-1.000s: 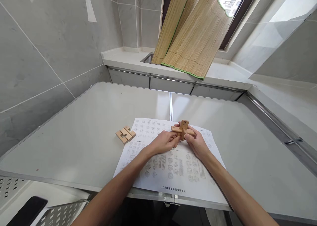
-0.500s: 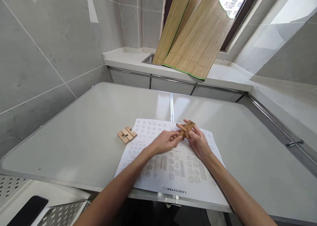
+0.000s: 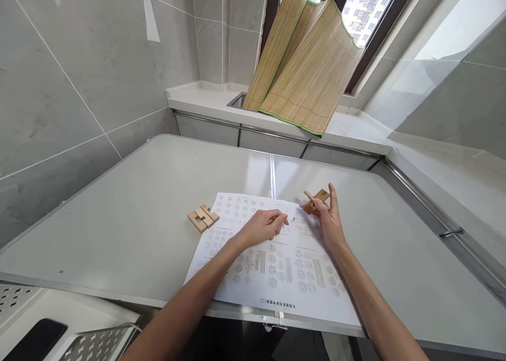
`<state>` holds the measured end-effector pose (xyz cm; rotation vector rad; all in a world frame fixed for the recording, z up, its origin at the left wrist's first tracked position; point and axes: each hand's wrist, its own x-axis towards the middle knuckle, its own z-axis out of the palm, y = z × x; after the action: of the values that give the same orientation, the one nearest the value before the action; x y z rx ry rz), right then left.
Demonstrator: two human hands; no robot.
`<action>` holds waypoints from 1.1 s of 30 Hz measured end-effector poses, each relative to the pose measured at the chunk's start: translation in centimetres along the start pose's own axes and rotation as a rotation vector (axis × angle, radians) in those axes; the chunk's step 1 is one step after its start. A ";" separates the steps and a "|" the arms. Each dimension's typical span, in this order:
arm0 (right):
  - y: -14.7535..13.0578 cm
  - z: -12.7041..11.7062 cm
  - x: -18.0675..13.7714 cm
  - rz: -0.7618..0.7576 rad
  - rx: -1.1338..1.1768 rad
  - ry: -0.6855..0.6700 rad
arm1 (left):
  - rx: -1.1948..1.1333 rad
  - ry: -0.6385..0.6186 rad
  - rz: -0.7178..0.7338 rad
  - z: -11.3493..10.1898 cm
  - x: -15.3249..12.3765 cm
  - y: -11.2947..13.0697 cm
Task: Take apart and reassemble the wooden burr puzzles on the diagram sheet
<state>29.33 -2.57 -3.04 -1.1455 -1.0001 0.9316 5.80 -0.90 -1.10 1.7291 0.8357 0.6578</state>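
Observation:
My right hand (image 3: 332,225) is raised over the right part of a printed sheet (image 3: 253,292). It grips wooden puzzle pieces (image 3: 317,201), a flat block marked with a dark numeral and a thin bar crossing it, with the index finger pointing up. Lower and to the left, my left hand (image 3: 264,227) rests on the sheet with its fingers curled in and nothing visible in them. Several notched wooden pieces (image 3: 203,217) lie close together at the sheet's left edge, apart from both hands.
The sheet shows rows of small line diagrams on a pale folding table (image 3: 130,218) with a metal seam. Behind it, a bamboo mat (image 3: 304,76) leans on a white ledge (image 3: 205,95) by the window. A dark phone (image 3: 37,340) lies at lower left.
My right hand has moved right, away from my left hand, carrying the wooden puzzle pieces. My left hand has let go of them and stays in about the same spot. The view has tilted slightly up.

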 end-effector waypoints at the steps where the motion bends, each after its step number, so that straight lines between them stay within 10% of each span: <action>1: 0.2 -0.2 0.1 -0.016 -0.025 0.003 | 0.001 0.003 0.001 0.0 0.0 0.0; 21: 1.0 -1.8 1.0 -0.048 -0.669 0.322 | 0.030 0.000 -0.005 0.0 -0.2 0.1; 33: 1.7 -2.7 2.0 0.040 -0.809 0.292 | 0.046 0.016 0.000 0.1 -0.1 0.0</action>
<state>32.40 -1.14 -4.77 -1.9134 -1.1412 0.3487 5.82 -1.02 -1.12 1.7670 0.8675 0.6577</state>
